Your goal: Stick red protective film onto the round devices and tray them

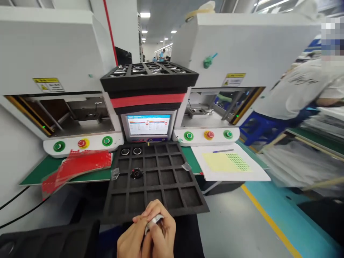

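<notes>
Close to my body, below the tray's near edge, my left hand [131, 237] and my right hand [166, 229] are pressed together. Between them is a small silver watch case [154, 222], mostly covered by the fingers. Both hands are closed on it, with my right thumb lying against its face. Just beyond them is a black foam tray [159, 177] divided into square pockets. Two round watch cases with pale rims, a left one [125, 152] and a right one [137, 151], lie in its far row. A dark round watch part [137, 173] rests nearer, in the left half.
Two white machines with buttoned panels flank a screen [149, 125]. Above it sits a stack of black trays [150, 80]. Red sheets [83, 163] lie left; white paper [197, 161] with a pen [223, 151] lies right. A person [292, 89] sits at far right.
</notes>
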The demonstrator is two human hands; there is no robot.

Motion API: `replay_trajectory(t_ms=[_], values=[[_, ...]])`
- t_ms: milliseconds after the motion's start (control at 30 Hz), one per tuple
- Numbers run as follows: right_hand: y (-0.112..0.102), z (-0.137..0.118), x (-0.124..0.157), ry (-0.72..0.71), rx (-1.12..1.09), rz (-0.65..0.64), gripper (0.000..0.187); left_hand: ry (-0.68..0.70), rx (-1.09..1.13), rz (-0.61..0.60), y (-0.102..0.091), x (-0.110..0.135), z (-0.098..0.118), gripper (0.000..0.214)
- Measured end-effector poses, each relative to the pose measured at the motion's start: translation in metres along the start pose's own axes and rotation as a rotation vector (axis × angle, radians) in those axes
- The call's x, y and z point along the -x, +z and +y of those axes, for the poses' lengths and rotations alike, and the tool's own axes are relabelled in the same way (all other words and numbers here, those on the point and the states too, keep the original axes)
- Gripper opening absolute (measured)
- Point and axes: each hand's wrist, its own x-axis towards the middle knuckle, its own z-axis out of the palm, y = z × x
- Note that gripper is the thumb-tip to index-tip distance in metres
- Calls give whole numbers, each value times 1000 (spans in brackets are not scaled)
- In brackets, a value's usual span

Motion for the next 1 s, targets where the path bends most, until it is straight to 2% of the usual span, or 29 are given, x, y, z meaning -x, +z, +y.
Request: replay_trajectory(t_ms=[100, 167, 333, 467, 567, 633, 667, 733, 833, 867, 933, 1000], values=[[-3, -7, -6, -30, 49, -170, 21, -92, 64, -33, -11, -9, 2, 26], [-5, -16, -11, -45, 114, -287, 21, -176, 107, -96, -19, -16, 6, 24], [-7, -32, -13, 83, 98, -423, 17, -289, 213, -206, -32, -31, 21, 22], [-9, -35, -8, 66, 99, -420, 14, -247, 175, -230, -33, -36, 28, 17], [-13, -34, -7, -53, 171, -345, 14, -184, 85, -229, -31, -36, 29, 17], [-18, -34, -7, -126, 232, -311, 12, -218, 100, -247, -28, -34, 29, 19], [-22, -35, -8, -146, 263, -323, 12, -273, 152, -267, -27, -33, 30, 20], [-32, -38, -11, -143, 311, -382, 19, -474, 363, -307, -25, -32, 31, 22], [-48, -44, -16, -157, 364, -465, 50, -864, 851, -334, -18, -34, 31, 40], [-52, -46, -17, -191, 389, -484, 54, -978, 1010, -342, -15, -35, 31, 46], [-58, -47, -20, -271, 449, -505, 49, -1144, 1253, -345, -9, -39, 28, 50], [-62, -46, -21, -298, 488, -498, 44, -1260, 1380, -327, -3, -41, 25, 49]])
